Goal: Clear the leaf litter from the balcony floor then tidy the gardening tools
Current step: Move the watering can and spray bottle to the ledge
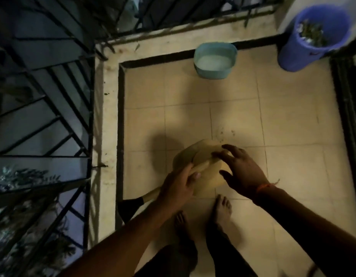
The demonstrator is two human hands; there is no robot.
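Item: tool (201, 166), handle running near-left to far-right. My left hand (179, 186) grips the handle; my right hand (241, 168), fingers spread, hovers just right.

Hands: two, the left hand (180, 183) and the right hand (242, 168)
Bare feet: two, the left foot (182, 221) and the right foot (223, 206)
Tan sheets held: two overlapping pieces, as far as the blur allows; front piece (209, 176), back piece (185, 154)
Wooden-handled tool (133, 204): one
Teal tub (215, 59): one
Blue bucket (313, 37) with leaves: one
Wrist thread (265, 186): one
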